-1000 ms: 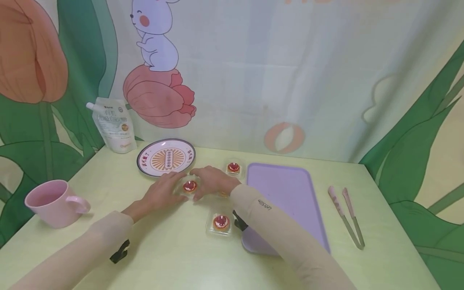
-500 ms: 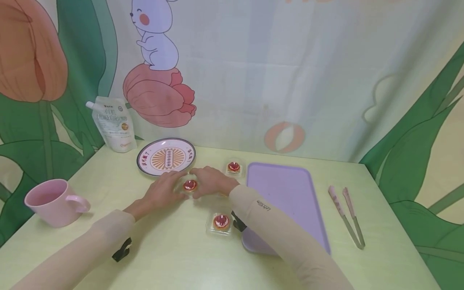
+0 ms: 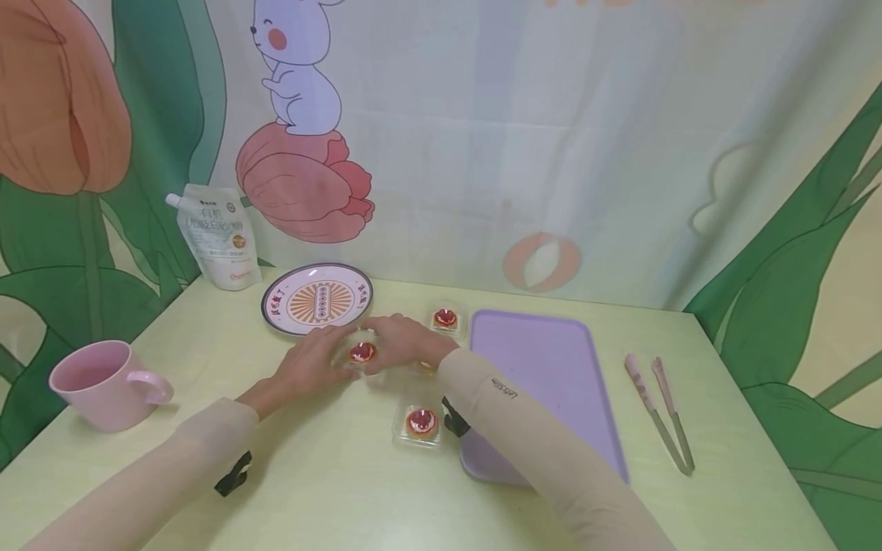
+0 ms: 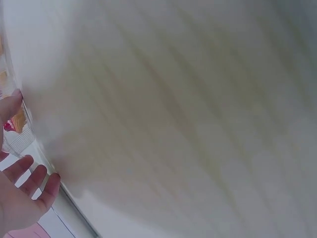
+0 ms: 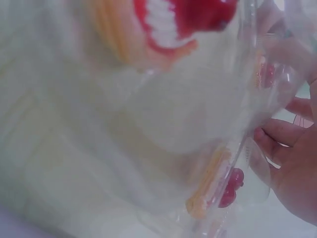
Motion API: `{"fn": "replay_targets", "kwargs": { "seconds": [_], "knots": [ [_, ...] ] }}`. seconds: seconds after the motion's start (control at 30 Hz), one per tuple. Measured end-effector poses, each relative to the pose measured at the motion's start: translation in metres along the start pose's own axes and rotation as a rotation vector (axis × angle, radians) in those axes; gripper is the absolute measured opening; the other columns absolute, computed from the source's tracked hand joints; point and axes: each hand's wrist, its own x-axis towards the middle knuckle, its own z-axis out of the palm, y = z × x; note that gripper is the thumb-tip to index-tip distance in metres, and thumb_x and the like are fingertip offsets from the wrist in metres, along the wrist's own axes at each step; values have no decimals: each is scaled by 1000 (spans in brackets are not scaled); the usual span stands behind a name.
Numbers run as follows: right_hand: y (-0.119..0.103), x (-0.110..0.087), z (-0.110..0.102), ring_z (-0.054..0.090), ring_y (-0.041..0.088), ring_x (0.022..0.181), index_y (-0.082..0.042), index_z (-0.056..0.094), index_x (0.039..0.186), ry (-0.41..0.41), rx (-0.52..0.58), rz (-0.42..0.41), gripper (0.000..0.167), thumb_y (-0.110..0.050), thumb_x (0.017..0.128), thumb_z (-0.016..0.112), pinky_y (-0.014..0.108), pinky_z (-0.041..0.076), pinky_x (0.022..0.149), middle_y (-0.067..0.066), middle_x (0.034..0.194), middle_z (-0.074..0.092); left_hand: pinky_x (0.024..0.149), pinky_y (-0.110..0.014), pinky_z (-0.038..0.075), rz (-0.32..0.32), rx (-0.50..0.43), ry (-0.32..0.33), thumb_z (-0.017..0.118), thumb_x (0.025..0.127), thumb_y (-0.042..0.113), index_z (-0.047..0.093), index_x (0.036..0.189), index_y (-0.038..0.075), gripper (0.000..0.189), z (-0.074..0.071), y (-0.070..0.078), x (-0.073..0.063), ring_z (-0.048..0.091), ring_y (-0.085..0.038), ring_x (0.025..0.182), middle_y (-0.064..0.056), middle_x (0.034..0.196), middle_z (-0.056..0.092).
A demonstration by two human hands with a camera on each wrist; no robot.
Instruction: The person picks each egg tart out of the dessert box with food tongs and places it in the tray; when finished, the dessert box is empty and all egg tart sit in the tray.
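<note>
Near the plate's front edge, a clear plastic box holding a small red-topped tart (image 3: 362,352) sits between both hands in the head view. My left hand (image 3: 311,361) grips its left side, with thumb and fingers spread around it. From the right, my right hand (image 3: 400,342) holds the opposite side, fingers bent over the top edge. The left wrist view shows the left hand (image 4: 25,193) at the far left, with part of the tart (image 4: 19,120) by the thumb. In the right wrist view, the right hand (image 5: 292,158) is beside clear plastic and the tart (image 5: 267,75).
Another boxed tart (image 3: 422,422) lies in front, one (image 3: 445,318) behind, and one (image 3: 426,368) is mostly hidden under the right wrist. Around them are a purple tray (image 3: 544,367), tongs (image 3: 661,417), a round plate (image 3: 317,302), a pink mug (image 3: 103,390) and a spouted pouch (image 3: 219,241).
</note>
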Motion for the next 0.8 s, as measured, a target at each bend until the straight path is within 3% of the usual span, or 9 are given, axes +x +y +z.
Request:
{"fn": "replay_targets", "kwargs": {
  "seconds": [0.2, 0.43, 0.63, 0.8],
  "knots": [
    [2, -3, -2, 57, 27, 130, -30, 43, 150, -12, 56, -31, 81, -33, 80, 83, 44, 49, 104, 5, 141, 61, 97, -60, 48, 21, 28, 15, 84, 79, 29, 44, 150, 21, 82, 1, -2, -2, 54, -37, 125, -13, 142, 57],
    [0, -5, -5, 53, 28, 135, -28, 41, 151, -14, 89, -32, 83, -36, 80, 84, 45, 46, 108, 5, 146, 56, 101, -63, 45, 34, 9, 12, 83, 80, 28, 41, 152, 16, 84, -1, -2, -6, 51, -41, 130, -17, 146, 53],
    [0, -5, -9, 51, 26, 136, -26, 41, 152, -13, 126, 9, 82, -33, 81, 82, 45, 45, 109, 4, 148, 54, 102, -64, 45, 86, -18, 28, 85, 78, 29, 40, 151, 14, 87, -9, -4, -8, 48, -42, 133, -20, 148, 49],
    [2, -7, -16, 52, 26, 135, -19, 42, 150, 30, 109, -31, 80, -32, 82, 82, 43, 45, 110, 6, 147, 55, 105, -61, 43, 131, -75, 62, 85, 78, 24, 40, 150, 7, 85, -18, -5, -11, 49, -40, 129, -23, 143, 48]
  ]
}}
